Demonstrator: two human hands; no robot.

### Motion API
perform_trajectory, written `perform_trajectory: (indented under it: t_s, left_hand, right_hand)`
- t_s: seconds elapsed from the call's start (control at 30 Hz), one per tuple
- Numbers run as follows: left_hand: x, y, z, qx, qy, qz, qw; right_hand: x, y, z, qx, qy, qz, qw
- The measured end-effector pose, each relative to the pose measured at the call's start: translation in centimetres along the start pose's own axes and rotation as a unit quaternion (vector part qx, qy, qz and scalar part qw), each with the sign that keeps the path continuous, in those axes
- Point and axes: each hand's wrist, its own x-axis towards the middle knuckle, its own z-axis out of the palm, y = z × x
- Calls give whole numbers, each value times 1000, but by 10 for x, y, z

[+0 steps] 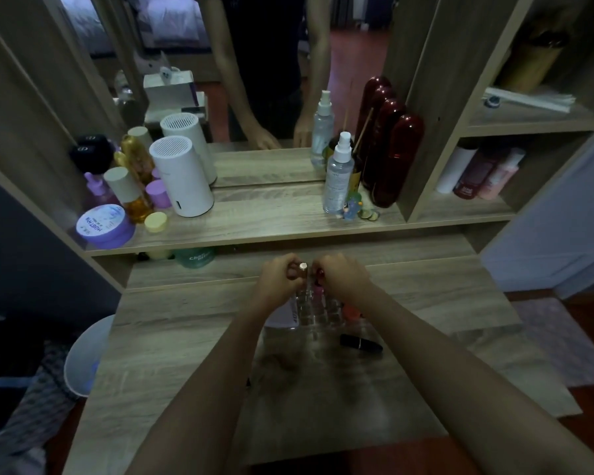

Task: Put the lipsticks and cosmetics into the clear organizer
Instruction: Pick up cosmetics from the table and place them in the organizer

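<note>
The clear organizer (318,323) stands on the wooden dressing table, with several lipsticks upright in its back slots. My left hand (280,281) is closed around a silver-topped lipstick (303,267) held over the organizer's back row. My right hand (342,277) pinches a red lipstick (319,273) right beside it. A pink lipstick (319,290) stands in a slot just below my hands. A black lipstick (360,343) lies flat at the organizer's right front. An orange item (352,311) sits at the organizer's right side, partly hidden by my right forearm.
A raised shelf (254,231) behind holds a white cylinder (182,176), amber and purple bottles, a lilac jar (105,226), a spray bottle (338,173) and dark red bottles (396,159). A green jar (196,257) sits under the shelf. A white bin (86,354) stands to the left.
</note>
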Motion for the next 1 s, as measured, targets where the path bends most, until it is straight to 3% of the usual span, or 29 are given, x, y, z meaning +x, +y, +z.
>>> perform_trajectory:
  t_s: [0.4,0.6,0.73,0.9,1.0]
  left_hand:
    - [-2,-1,-2,-4,-10,12,1000]
    - [-5,-2,-4,13,-25,13,1000]
    - [-5,-2,-3,28,-19,12,999]
    - [-8,-2,0,40,-10,22,999]
    - [-8,-5,3,14,-11,14,1000]
  right_hand:
    - [-11,19,-21,27,33,-11,999]
    - [-35,81,-41,42,73,93,992]
    - [-66,121,-16,43,31,176,983]
    - [-90,138,29,49,-107,231,966]
    - [-96,137,41,59,-107,251,960]
